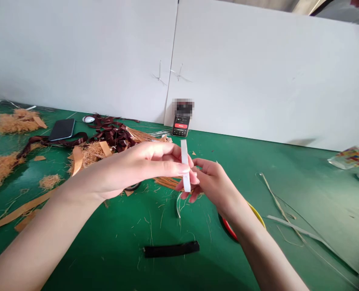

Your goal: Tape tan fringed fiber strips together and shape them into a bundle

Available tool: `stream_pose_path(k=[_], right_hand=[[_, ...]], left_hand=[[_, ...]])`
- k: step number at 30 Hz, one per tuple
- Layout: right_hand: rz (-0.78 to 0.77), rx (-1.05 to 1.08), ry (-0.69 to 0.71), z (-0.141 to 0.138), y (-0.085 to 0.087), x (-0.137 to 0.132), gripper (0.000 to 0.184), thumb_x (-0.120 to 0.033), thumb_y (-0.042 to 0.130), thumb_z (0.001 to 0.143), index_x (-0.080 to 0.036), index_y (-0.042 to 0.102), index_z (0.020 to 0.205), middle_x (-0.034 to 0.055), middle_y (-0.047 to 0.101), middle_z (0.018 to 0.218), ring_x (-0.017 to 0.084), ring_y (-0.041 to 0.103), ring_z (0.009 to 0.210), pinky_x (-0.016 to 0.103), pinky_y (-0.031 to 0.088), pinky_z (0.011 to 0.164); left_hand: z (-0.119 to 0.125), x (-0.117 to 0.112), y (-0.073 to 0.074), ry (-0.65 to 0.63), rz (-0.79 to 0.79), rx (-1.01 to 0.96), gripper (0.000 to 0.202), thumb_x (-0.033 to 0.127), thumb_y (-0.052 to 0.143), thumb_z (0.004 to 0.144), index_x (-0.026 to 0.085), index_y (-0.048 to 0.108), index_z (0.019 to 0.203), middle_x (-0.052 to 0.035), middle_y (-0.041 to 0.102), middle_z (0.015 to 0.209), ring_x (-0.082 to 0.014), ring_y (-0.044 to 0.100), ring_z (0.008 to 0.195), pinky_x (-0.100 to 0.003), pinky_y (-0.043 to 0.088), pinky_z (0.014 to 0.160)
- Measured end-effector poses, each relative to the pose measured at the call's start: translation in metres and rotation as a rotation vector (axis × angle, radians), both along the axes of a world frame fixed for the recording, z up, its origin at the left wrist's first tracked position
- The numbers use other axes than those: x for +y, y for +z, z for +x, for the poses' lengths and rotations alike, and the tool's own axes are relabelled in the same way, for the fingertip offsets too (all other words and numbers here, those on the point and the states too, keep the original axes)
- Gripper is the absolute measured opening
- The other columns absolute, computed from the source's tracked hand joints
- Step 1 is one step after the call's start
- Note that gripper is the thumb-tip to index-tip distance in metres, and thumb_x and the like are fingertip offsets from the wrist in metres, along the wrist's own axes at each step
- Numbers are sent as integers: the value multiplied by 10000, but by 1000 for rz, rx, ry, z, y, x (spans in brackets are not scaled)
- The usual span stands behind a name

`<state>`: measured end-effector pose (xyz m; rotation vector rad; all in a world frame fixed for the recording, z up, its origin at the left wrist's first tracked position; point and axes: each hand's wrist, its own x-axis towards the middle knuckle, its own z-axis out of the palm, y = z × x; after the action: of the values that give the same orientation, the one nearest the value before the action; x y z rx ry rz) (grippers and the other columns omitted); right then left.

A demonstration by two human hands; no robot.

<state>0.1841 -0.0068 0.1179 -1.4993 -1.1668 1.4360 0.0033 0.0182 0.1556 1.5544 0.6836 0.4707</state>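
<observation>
My left hand (146,163) pinches a narrow white roll of tape (184,165), seen edge-on and held upright above the green table (288,182). My right hand (208,180) is closed right behind the roll, its fingers curled against its lower part. A few thin pale fibres (179,204) hang down from below the hands. A flat black strip (171,249) lies on the table in front of me, apart from both hands.
Tan fibre clumps (14,121), tan strips (76,159) and dark maroon ribbon (111,133) crowd the left. A dark phone (62,129) lies flat; another phone (181,125) leans on the white partition. Red and yellow rings (229,230) sit under my right wrist. Long pale strips (294,230) lie at the right.
</observation>
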Motion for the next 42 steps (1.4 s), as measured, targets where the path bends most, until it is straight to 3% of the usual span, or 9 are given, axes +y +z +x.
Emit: stream_pose_path(k=[7, 12, 16, 19, 22, 24, 30, 36, 42], right_hand=[[-71, 21, 55, -3, -2, -1, 147, -196, 514, 849, -176, 517, 703, 5, 650, 519, 127, 630, 410, 201, 515, 389], [-121, 81, 150, -5, -1, -6, 184, -267, 534, 828, -193, 489, 666, 3, 650, 513, 135, 634, 428, 231, 523, 430], [-91, 27, 210, -4, -1, -6, 205, -265, 517, 818, -183, 507, 630, 0, 620, 496, 123, 604, 441, 239, 494, 459], [134, -156, 29, -3, -5, -7, 84, -218, 492, 820, -167, 558, 810, 37, 675, 707, 134, 623, 578, 274, 508, 548], [536, -434, -200, -2, -7, -12, 301, -156, 492, 787, -188, 533, 1084, 97, 630, 1108, 192, 618, 877, 335, 511, 686], [715, -501, -172, -3, -4, -19, 375, -98, 456, 767, -208, 547, 1113, 85, 584, 1189, 201, 582, 969, 342, 498, 739], [725, -390, 166, -8, 10, -31, 158, -184, 526, 868, -214, 615, 995, 32, 687, 1054, 192, 619, 990, 350, 476, 873], [768, -367, 68, -3, 4, -23, 95, -143, 616, 846, -218, 670, 868, -35, 742, 865, 107, 654, 768, 217, 491, 706], [718, -282, 20, 1, 6, -20, 84, -130, 658, 805, -203, 699, 814, -40, 739, 775, 95, 653, 699, 188, 496, 628]], left_hand=[[-2, 3, -2, -143, -40, -27, 103, 217, 595, 891, 201, 618, 991, -12, 676, 985, -144, 642, 932, -254, 512, 827], [-1, 5, -5, -278, -79, 12, 177, 264, 615, 888, 224, 580, 1057, -18, 677, 1025, -155, 644, 960, -274, 501, 850], [-1, 5, -6, -311, -34, 50, 123, 266, 547, 931, 233, 604, 1035, 11, 694, 907, -135, 641, 955, -252, 479, 854], [-2, 6, -6, -231, 44, 156, 159, 341, 524, 942, 235, 642, 950, 32, 689, 843, -112, 635, 896, -209, 460, 781], [-4, 7, -6, -123, 92, 221, 253, 448, 518, 926, 235, 654, 913, 42, 680, 801, -99, 618, 792, -197, 438, 693], [-5, 9, -6, -83, 112, 236, 311, 473, 516, 919, 210, 650, 823, 41, 662, 740, -90, 602, 722, -192, 419, 646], [-10, 12, -5, -21, 124, 257, 310, 438, 545, 909, 200, 644, 736, 47, 618, 662, -74, 563, 613, -181, 402, 572], [-11, 13, -4, -66, 111, 228, 339, 405, 515, 934, 191, 648, 708, 32, 660, 696, -74, 575, 617, -185, 405, 578], [-10, 13, -2, -109, 107, 183, 385, 435, 448, 955, 171, 653, 763, -14, 686, 815, -112, 600, 698, -216, 421, 620]])
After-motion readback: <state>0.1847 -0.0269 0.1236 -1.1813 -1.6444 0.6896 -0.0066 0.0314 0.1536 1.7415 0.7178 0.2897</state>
